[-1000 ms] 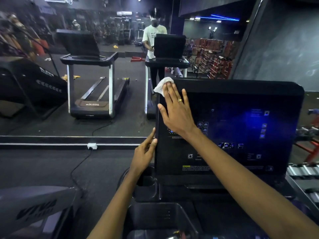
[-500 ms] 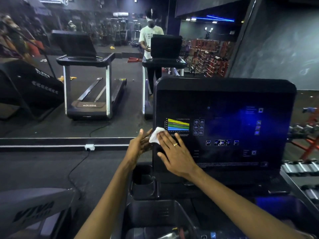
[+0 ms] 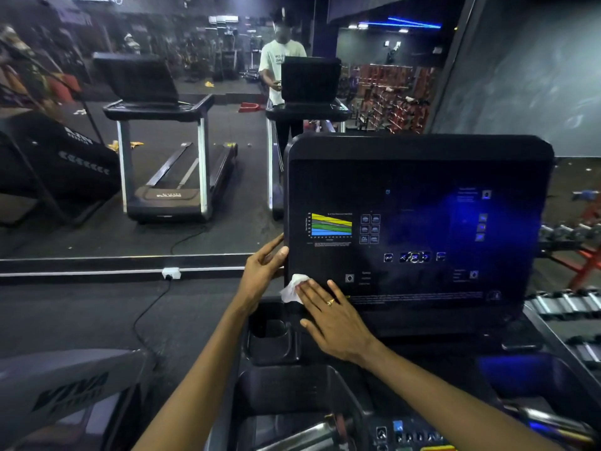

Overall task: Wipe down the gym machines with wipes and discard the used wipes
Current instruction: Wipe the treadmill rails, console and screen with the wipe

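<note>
Two hands are up at the treadmill console (image 3: 419, 203), and the head camera looks straight down both forearms. The right hand (image 3: 336, 322) lies flat, fingers straight and spread, a ring (image 3: 330, 302) showing on one of them. Its fingertips press a crumpled white wipe (image 3: 290, 289) onto the lower left corner of the console face, so nothing is clenched, just an open palm bearing down. The wipe sits below the coloured chart (image 3: 331, 225) glowing on the dark screen and right above the cup holder (image 3: 270, 335) set into the deck. Over to the left hand (image 3: 262, 268): it is set against the console's left edge with the fingers extended along the side and the thumb near the front rim, steadying it without closing round anything. The two hands are near each other, with the wipe poking out between them. Beyond the console a big mirror (image 3: 247, 196) reflects another treadmill (image 3: 169, 170) and a person in a white shirt (image 3: 279, 70) standing behind a console. A white wall socket (image 3: 171, 273) sits on the strip under the mirror, and a black cable (image 3: 146, 315) trails from it across the dark floor. Off to the right, a row of dumbbells (image 3: 566, 302) lies on a rack.
</note>
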### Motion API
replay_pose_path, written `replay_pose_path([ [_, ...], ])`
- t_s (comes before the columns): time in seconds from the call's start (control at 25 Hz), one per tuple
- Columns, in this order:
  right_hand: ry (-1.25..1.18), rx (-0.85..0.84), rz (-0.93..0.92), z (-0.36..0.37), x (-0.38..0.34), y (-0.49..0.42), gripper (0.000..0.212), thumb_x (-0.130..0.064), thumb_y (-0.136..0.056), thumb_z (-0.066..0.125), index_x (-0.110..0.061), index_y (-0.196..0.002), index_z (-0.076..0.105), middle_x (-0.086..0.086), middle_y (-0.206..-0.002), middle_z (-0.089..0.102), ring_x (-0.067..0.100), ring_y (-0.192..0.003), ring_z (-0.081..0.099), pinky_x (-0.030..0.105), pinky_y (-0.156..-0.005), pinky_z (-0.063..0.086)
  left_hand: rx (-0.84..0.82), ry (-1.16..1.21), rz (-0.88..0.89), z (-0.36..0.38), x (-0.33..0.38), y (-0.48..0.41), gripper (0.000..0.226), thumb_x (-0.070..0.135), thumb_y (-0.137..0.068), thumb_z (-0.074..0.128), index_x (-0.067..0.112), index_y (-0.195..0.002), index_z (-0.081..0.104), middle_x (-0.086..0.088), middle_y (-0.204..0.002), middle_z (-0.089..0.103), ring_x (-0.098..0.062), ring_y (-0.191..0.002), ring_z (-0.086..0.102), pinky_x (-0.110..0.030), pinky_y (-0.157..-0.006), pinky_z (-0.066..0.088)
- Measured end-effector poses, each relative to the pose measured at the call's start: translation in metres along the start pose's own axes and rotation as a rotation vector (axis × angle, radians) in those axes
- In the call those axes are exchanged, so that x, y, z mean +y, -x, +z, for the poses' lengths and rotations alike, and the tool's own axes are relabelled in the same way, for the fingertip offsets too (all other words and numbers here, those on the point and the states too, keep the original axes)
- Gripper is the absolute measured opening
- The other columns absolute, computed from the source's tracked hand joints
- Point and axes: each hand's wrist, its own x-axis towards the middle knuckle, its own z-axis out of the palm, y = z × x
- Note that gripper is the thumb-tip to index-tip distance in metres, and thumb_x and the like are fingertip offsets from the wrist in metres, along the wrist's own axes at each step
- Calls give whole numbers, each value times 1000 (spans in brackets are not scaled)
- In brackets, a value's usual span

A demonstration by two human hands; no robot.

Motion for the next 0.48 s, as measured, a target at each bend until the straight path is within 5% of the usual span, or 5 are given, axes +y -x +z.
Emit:
replay_pose_path([
  [0.32, -30, -100, -103, 20, -4, 32, 68, -48, -103, 32, -13, -158, 16, 2, -165, 16, 13, -153, 3, 41, -124, 2, 19, -55, 3, 4, -16, 2, 52, 16, -95, 62, 25, -143, 46, 5, -101, 75, -10, -100, 68, -25, -80, 56],
  [0.48, -18, -90, -86, 28, 5, 48, 61, -45, -105, 29, -15, -158, 21, -1, -164, 23, 12, -153, 7, 41, -123, 7, 68, -125, 25, 8, -21, 5, 57, 33, -93, 65, 21, -145, 46, 6, -102, 74, -11, -105, 67, -36, -95, 54],
])
